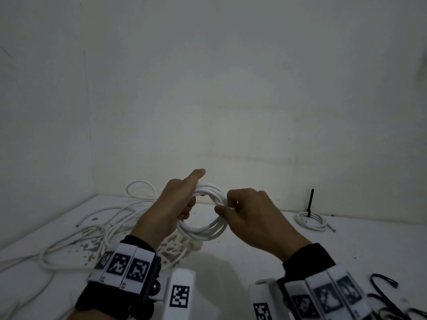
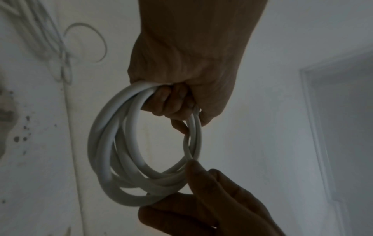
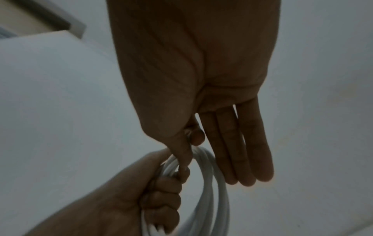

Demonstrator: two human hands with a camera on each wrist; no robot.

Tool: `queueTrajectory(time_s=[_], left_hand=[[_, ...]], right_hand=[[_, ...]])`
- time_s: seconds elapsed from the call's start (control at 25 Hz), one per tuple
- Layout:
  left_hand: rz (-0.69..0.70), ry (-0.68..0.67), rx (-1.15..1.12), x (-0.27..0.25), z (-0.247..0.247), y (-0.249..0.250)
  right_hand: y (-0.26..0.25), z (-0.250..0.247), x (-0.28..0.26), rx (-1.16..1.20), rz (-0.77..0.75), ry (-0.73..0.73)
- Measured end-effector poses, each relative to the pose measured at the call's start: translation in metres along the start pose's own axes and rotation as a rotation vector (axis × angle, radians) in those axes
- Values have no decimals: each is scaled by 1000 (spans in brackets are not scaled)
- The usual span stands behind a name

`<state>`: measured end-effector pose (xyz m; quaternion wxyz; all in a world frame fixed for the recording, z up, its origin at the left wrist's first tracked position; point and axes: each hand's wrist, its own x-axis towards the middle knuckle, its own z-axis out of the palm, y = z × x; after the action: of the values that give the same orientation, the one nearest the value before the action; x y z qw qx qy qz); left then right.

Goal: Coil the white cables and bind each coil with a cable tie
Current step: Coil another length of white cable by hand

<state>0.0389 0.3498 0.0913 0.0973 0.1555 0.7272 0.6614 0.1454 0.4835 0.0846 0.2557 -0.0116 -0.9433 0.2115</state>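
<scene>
White cable, wound into a coil (image 1: 203, 218) of several loops, hangs in the air above the table (image 1: 265, 245), held between both hands at the centre of the head view. The left hand (image 1: 172, 207) grips the coil at its nine o'clock side, fingers curled round the bundled strands with the forefinger stretched out straight toward twelve o'clock. From the left wrist view the same fist (image 2: 181, 76) closes over the top of the coil (image 2: 121, 159), whose loops hang down and spread a little apart.

The right hand (image 1: 251, 215) meets the coil at its three o'clock side. In the right wrist view the thumb and forefinger (image 3: 196, 135) pinch a strand of the coil (image 3: 212, 183), while the other three fingers (image 3: 248, 151) lie straight and together, holding nothing.

On the table at nine o'clock from the hands sprawls a loose tangle of white cables (image 1: 97, 229), not yet coiled, some loops rising against the wall (image 1: 208, 88). At three o'clock, near the wall, lies a small finished coil (image 1: 310, 221) with a black cable tie (image 1: 310, 202) standing up from it. At five o'clock, by the right wrist, lie more black cable ties (image 1: 385, 296) at the picture's edge. Both wrists wear dark bands (image 1: 129, 271) carrying black-and-white square markers.
</scene>
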Motion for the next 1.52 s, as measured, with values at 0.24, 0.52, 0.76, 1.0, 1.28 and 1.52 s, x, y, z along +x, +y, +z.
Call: queueTrajectory(time_s=[0.24, 0.52, 0.76, 1.0, 1.28, 1.52], left_hand=[[98, 103, 213, 5, 1, -4], [186, 86, 333, 8, -3, -6], [140, -106, 429, 1, 2, -9], [-26, -330, 82, -2, 13, 0], [-94, -498, -314, -6, 8, -5], [-156, -401, -493, -10, 15, 0]], right_hand=[[5, -6, -2, 390, 130, -151], [8, -11, -3, 602, 189, -358], [15, -26, -2, 295, 215, -127], [6, 10, -3, 773, 205, -265], [8, 1, 5, 1107, 310, 20], [4, 1, 3, 992, 275, -24]])
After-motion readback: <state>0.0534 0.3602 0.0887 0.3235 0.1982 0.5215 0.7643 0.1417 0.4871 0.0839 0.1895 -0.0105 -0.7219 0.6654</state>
